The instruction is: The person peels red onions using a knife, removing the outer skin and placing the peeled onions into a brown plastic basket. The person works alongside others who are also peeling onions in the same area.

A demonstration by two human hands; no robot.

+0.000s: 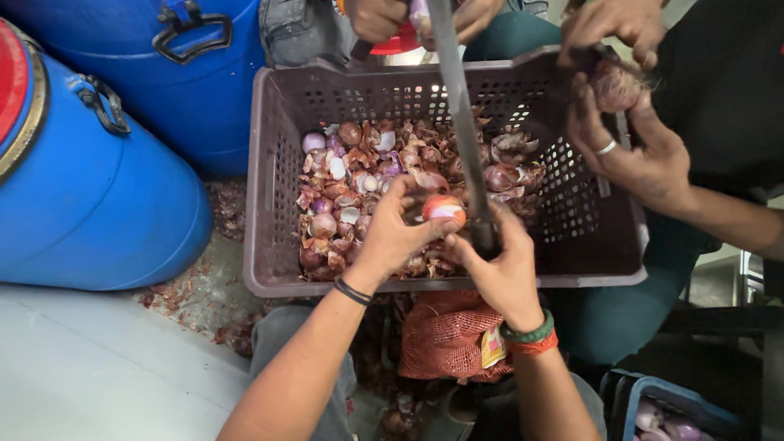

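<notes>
Two blue drums (98, 188), one crate (269, 204)

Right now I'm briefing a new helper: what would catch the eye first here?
The brown crate at centre, heaped with onion peels. Above it the left hand holds a half-peeled onion while the right hand grips a long knife. Two big blue drums stand at left.

The perforated plastic crate (278, 163) is dull mauve-brown, its heap of onion skins (359, 188) purple, rust and white. Two round plastic drums (106, 204) are bright blue; the mesh sack (445, 335) is orange-red.
</notes>
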